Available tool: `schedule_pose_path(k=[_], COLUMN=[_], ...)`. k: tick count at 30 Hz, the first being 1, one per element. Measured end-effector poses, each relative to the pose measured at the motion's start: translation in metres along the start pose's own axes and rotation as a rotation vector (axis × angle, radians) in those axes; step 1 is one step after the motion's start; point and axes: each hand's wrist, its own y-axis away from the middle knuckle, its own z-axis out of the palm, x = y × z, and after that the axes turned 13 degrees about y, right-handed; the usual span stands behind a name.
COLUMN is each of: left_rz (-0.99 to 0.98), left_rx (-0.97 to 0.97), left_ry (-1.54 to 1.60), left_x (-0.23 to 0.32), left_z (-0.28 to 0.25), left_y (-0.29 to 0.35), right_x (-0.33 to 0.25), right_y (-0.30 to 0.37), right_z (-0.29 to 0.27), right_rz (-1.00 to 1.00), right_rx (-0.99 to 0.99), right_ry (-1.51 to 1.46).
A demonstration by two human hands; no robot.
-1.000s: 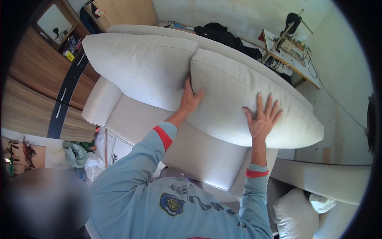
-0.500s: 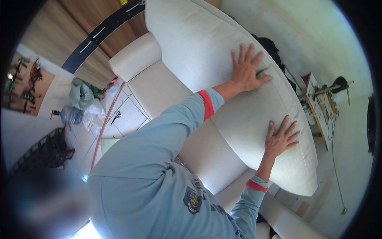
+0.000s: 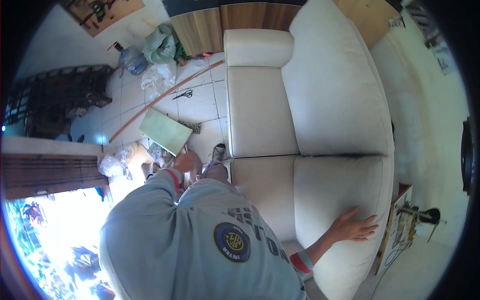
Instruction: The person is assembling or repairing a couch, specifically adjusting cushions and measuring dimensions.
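My right hand lies on the right back cushion of a cream sofa, fingers spread and flat. Down at the left, my left hand hangs beside the near corner of a light-green rectangular panel. Its fingers are not clear, and whether it grips anything cannot be made out. The sofa's far back cushion meets the near one at a dark seam. In front of them lie the seat cushions, with a padded armrest at the far end.
Scissors and a long reddish-brown strip lie on the tiled floor. Plastic bags and a blue water jug stand beyond. Behind the sofa at right is a small workbench. Bright daylight enters at the lower left.
My left hand has come off the sofa back and dropped to the left beside the green panel. The view has turned, while my right hand still rests on the sofa back.
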Motion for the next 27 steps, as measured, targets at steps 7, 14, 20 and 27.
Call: schedule_pose_path(k=[7,14,20,27], left_rz=[-0.991,-0.095,-0.635,-1.244], left_rx=[0.505,0.250,0.826,1.477], left_ry=[-0.106,-0.239,1.139,1.102], left_x=[-0.027,0.005,-0.014,-0.067], left_z=[-0.045,-0.066,-0.179,-0.111], left_y=[0.104,0.008,0.011,0.109], right_x=[-0.159,-0.374,-0.493,-0.605], right_y=[0.022,0.038,0.060,0.047], right_z=[-0.038,-0.080,-0.130,-0.117], right_rz=[-0.358,-0.926,-1.392,-1.717], right_rx=[-0.119,-0.564,-0.829,-0.852], right_ry=[-0.509,-0.988,-1.009,-0.698])
